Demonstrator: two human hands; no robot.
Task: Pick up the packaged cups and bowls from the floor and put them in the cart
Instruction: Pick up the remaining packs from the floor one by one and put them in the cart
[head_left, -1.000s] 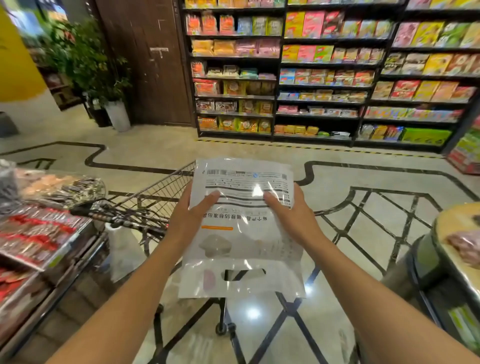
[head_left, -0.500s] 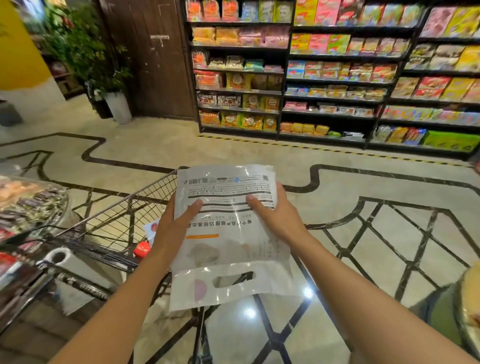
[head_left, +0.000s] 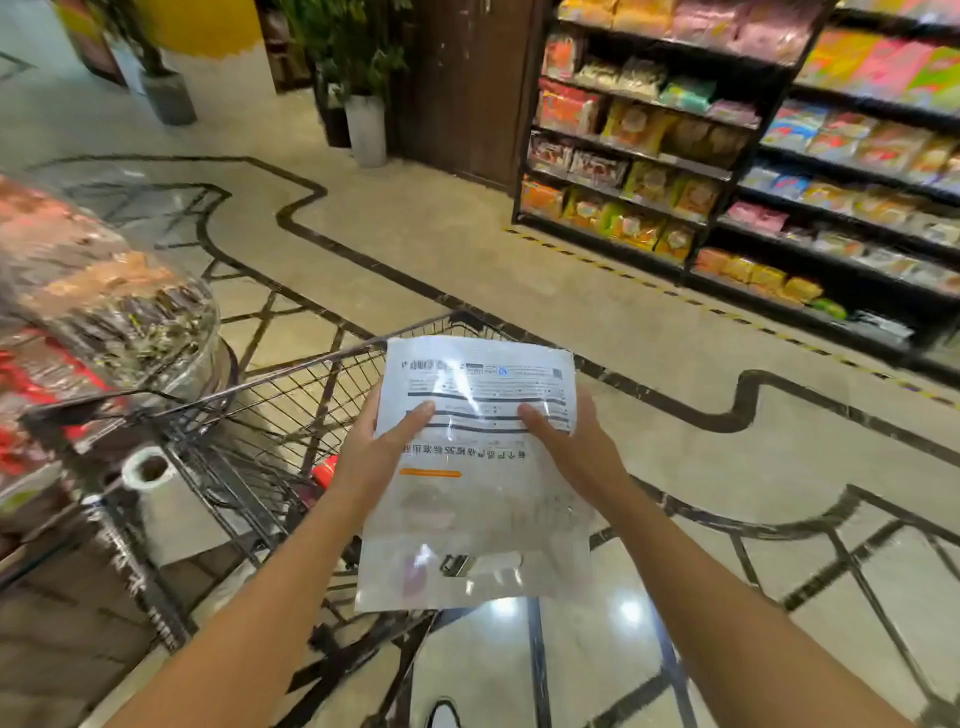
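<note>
- Right now the left hand (head_left: 384, 452) and the right hand (head_left: 566, 447) each grip a side edge of a flat white plastic package (head_left: 475, 483), thumbs laid across its printed face, the other fingers hidden behind it.
- The package hangs in the air with its cut-out carry handle at the bottom, so the printed text reads upside down; its contents are too faint to tell cups from bowls.
- It sits just right of the wire shopping cart (head_left: 291, 410), overlapping the basket's right rim, not yet inside it.
- A red item (head_left: 326, 475) already lies in the basket, partly behind the left wrist.
- To do this step well, I judge the package should swing left until it is fully over the open basket, then go down low before both hands release.
- Keeping it level matters: thin plastic sags, and disposable ware inside may crush if dropped on edge.
- Mind the tall wire rim; a trailing corner could snag there.
- The clear-lidded snack display (head_left: 104, 301) stands close on the cart's left, so the swing should stay short.
</note>
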